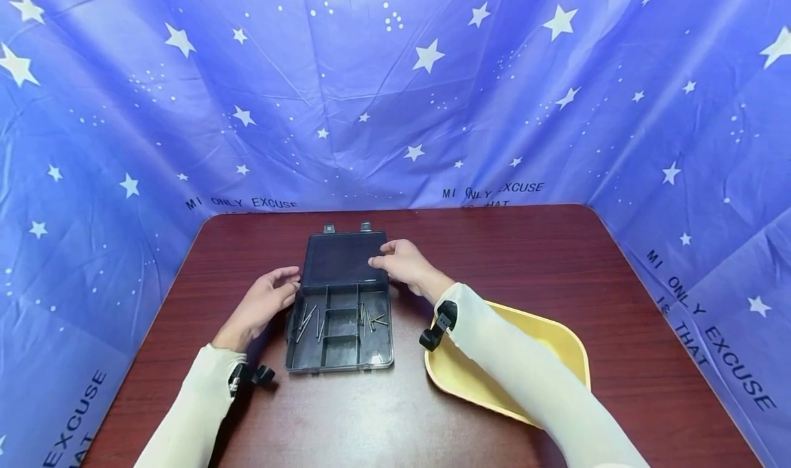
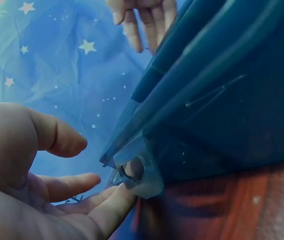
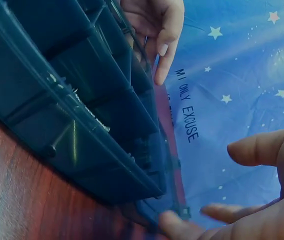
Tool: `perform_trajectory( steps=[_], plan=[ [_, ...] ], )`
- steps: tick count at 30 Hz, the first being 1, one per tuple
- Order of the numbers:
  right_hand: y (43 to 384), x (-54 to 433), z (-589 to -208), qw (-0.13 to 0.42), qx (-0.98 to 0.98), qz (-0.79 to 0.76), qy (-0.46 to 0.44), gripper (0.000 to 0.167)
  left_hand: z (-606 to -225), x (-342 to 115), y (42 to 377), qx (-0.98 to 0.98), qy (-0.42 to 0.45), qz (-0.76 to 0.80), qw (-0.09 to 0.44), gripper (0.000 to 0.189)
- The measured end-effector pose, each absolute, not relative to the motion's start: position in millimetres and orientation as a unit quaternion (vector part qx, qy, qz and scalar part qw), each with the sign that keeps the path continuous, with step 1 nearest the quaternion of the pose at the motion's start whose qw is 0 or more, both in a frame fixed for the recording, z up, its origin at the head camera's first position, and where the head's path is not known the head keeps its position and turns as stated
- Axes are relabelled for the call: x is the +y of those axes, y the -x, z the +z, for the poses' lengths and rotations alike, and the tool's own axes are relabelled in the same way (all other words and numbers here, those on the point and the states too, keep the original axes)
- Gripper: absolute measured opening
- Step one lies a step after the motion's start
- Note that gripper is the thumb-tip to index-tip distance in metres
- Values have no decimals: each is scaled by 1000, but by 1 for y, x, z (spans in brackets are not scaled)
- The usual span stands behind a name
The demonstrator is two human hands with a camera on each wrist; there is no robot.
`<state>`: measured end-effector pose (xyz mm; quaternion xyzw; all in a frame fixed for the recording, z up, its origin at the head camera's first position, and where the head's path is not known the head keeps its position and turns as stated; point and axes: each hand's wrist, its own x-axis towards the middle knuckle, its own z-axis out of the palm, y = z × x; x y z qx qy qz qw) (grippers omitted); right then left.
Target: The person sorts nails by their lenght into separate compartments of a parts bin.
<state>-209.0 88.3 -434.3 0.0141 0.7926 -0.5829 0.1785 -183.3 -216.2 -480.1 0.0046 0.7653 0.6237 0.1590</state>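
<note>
A dark translucent plastic compartment box (image 1: 340,368) lies on the table with its lid (image 1: 342,259) folded back, away from me. Several thin silvery screws or nails (image 1: 305,322) lie in its long left compartment, and several more, some brassy, (image 1: 372,318) in the right ones. My left hand (image 1: 262,303) is at the box's left side near the hinge line; in the left wrist view its fingertips touch a clear latch (image 2: 144,172), thumb apart. My right hand (image 1: 408,265) is at the lid's right edge, thumb spread from the fingers, which reach the edge in the right wrist view.
A yellow tray (image 1: 571,351) stands to the right, partly under my right forearm. The reddish-brown table (image 1: 507,248) ends at a blue curtain (image 1: 371,159) with white stars behind and at both sides.
</note>
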Motion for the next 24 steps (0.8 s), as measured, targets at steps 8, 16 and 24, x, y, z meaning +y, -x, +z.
perform_trajectory(
  steps=[8, 16, 24],
  plan=[
    [214, 87, -441, 228, 735, -636, -59, 42, -481, -216, 197, 724, 26, 666, 177, 54],
    [218, 91, -441, 241, 700, -668, -80, 54, -481, -215, 200, 706, 32, 684, 179, 54],
    [213, 98, -429, 219, 683, -694, -62, 66, -477, -215, 194, 687, 28, 711, 148, 56]
  ],
)
